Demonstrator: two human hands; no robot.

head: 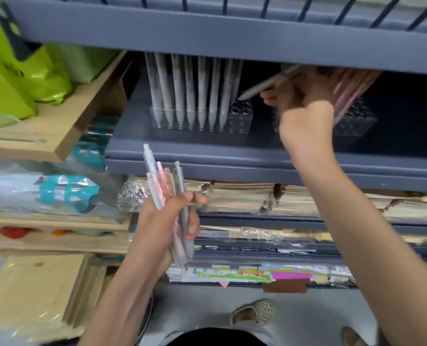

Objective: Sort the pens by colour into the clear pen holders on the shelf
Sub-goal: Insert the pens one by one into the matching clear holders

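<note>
So, the right hand is pinched around a grey pen, tip angled down toward the empty holes at the right end of the clear pen holder – not in yet. The left hand is wrapped around a mixed bundle of pens (grey and pink) lower down. Risk I see: the upper shelf hangs low, so the pen's back end could catch it – then the tip skids off the hole and bumps its neighbours.

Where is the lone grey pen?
The grey pen is upper right in the head view, held by the right hand, tip near the empty right end of the left clear holder.
</note>
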